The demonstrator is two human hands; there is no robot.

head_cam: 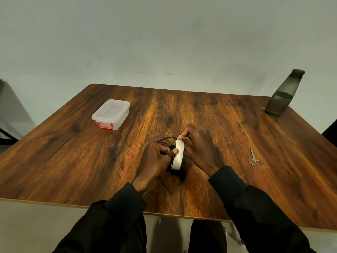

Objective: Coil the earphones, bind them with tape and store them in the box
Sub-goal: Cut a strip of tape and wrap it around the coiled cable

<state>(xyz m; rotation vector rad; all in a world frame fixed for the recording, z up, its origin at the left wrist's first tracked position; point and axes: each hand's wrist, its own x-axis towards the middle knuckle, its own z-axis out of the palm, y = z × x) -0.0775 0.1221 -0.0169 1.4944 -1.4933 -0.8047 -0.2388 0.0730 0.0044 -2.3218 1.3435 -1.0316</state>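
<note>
The left hand (155, 159) curls round the black earphones (165, 140), thumb on the white tape (178, 156), so the coil cannot spring loose. The right hand (198, 147) pinches the tape's end, probably to pull some out. The box (111, 114) sits shut on the desk (73, 161).

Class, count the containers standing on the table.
2: a clear lidded box at the far left, and a dark bottle at the far right corner. None appears hidden.

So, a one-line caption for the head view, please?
Left hand and right hand hold white tape roll against black earphones over wooden table.
</note>
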